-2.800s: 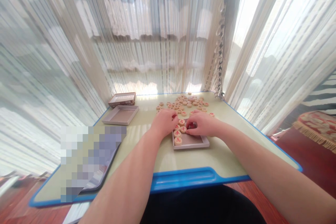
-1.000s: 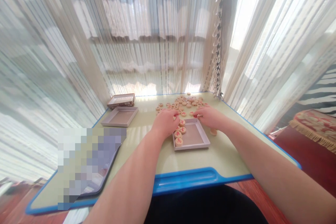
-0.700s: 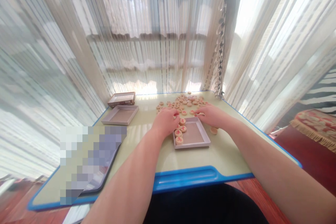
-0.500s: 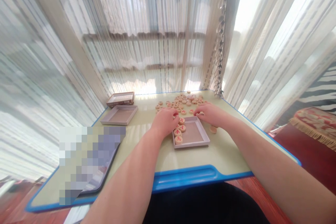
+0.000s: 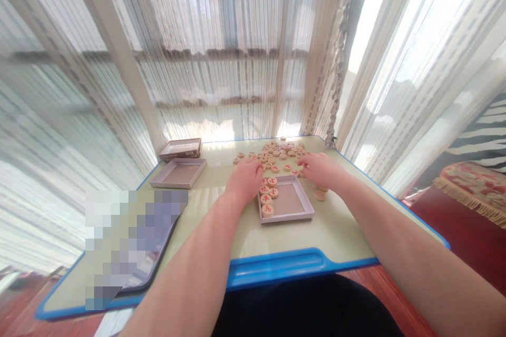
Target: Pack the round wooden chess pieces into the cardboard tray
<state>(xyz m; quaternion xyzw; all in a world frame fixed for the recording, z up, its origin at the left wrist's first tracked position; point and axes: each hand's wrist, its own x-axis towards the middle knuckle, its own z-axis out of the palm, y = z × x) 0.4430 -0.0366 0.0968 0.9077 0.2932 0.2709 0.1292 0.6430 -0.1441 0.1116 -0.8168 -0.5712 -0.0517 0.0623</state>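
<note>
Xiangqi discs (image 5: 276, 154): light, hard, smooth (judged slide-prone); pinch rims. Left hand (image 5: 245, 180) curled at tray (image 5: 288, 218), right hand (image 5: 321, 169) on discs; grips hidden.

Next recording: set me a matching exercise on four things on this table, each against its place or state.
Things:
1. grey tray between the hands
2. grey tray at the left
3. brown box
4. lone wooden piece

Places or states:
A. lies on the table right of the nearer tray, close to the right hand
B. holds no pieces
C. holds a few red-marked pieces along its left side
D. stands at the back left, by the curtain

Pairs: 1-C, 2-B, 3-D, 4-A.
</note>
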